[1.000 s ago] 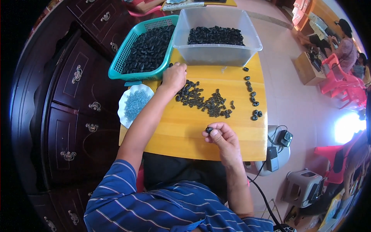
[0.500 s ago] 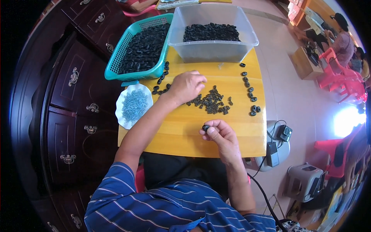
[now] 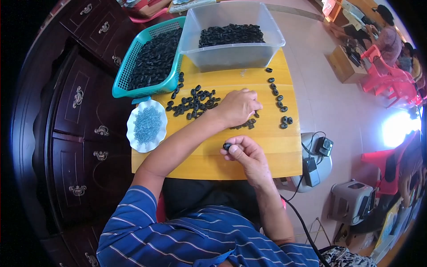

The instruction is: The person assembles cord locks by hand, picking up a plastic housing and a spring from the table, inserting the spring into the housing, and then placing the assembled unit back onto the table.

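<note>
In my right hand (image 3: 247,155), near the table's front edge, thumb and fingers pinch a small black oval piece (image 3: 227,146) with holes in it. My left hand (image 3: 240,107) is bent palm-down over a pile of smaller dark pieces (image 3: 244,125) and covers part of it. Its fingers curl downward and their tips are hidden, so what they hold does not show. Left of that hand lies a loose group of black oval pieces (image 3: 193,101). A scalloped white dish (image 3: 162,113) beside my left forearm holds many tiny bluish, glassy-looking bits (image 3: 148,123).
At the back of the yellow table (image 3: 209,162) stand a green basket (image 3: 119,84) and a clear plastic bin (image 3: 227,60), both with black pieces inside. More black pieces (image 3: 275,92) line the right side. Dark drawers (image 3: 71,98) flank the left; a grey stool (image 3: 322,173) stands right.
My left hand has moved right, over the smaller dark pieces, uncovering the group of black oval pieces. My right hand keeps its pinch on the black piece. The whole view has shifted slightly.
</note>
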`<state>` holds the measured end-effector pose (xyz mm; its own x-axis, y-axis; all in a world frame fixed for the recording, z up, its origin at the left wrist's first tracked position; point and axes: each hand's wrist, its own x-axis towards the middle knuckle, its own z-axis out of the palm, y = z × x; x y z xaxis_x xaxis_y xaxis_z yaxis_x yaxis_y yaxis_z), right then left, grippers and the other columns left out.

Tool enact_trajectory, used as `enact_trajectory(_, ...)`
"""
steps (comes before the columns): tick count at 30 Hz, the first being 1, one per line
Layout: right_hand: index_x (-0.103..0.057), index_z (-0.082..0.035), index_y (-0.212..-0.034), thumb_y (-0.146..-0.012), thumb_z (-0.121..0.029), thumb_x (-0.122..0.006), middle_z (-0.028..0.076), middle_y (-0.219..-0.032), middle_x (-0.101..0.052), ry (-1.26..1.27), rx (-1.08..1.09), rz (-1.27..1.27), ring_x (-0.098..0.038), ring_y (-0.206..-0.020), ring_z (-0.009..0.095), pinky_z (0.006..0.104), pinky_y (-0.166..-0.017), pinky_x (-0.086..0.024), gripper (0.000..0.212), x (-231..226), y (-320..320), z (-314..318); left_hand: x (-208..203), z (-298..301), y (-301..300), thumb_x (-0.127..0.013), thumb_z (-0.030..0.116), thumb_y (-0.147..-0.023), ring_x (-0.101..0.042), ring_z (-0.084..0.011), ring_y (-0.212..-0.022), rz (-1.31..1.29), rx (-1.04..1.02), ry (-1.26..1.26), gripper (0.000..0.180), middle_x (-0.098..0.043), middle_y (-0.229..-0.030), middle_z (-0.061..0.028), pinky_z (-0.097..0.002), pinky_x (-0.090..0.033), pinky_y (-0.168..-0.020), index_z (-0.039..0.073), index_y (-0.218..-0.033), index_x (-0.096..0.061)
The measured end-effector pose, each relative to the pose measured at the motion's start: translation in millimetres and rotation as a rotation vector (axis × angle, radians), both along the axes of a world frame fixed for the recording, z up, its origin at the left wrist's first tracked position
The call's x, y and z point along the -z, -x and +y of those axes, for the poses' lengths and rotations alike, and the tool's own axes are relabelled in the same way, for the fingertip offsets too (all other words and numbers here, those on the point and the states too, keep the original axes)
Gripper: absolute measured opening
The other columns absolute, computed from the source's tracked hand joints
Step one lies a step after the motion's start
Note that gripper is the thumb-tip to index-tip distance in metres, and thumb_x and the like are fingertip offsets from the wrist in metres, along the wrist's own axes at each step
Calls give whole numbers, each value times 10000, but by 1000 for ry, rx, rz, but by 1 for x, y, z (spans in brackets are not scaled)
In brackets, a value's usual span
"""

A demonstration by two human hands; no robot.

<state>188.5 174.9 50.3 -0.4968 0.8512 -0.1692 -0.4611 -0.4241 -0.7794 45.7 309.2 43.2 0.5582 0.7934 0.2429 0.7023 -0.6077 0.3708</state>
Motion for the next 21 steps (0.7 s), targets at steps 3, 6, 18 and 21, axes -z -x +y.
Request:
enact_trajectory(3, -610, -15, -1154, -1026, -118, -600, 76, -1003, -703, -3, 13, 3, -684, -952, 133, 270, -862, -551, 164, 0, 0, 0, 4, 7, -3, -721, 126, -833, -639, -289, -976, 85, 48, -2, 128, -654, -932, -64, -424, -536, -801, 120, -957, -753)
enact_trajectory(6, -610, -16, -1158, -1027, -116, -599, 76, -1004, -702, -4, 13, 12, -684, -954, 135, 269, -863, -551, 166, 0, -1, 1, 2, 9, -5, -708, 121, -839, -638, -300, -969, 138, 57, -36, 84, -655, -921, -64, -433, -532, -794, 102, -917, -729)
enact_trajectory(18, -597, 9, -1191, -1033, -82, -573, 73, -1056, -680, -21, 45, -31, -670, -994, 144, 275, -875, -527, 184, 3, 0, 0, -39, -60, 55, -610, 106, -976, -640, -76, -790, -789, -91, 713, 193, -716, -903, -38, -234, -515, -701, 6, -1097, -724)
enact_trajectory(21, -609, 3, -1179, -1032, -92, -577, 72, -1046, -682, -58, 57, -77, -671, -969, 144, 276, -866, -531, 177, -1, 2, 0, -39, -79, 71, -620, 92, -983, -633, -81, -780, -894, -52, 815, 171, -718, -938, -45, -239, -529, -717, 12, -1096, -721)
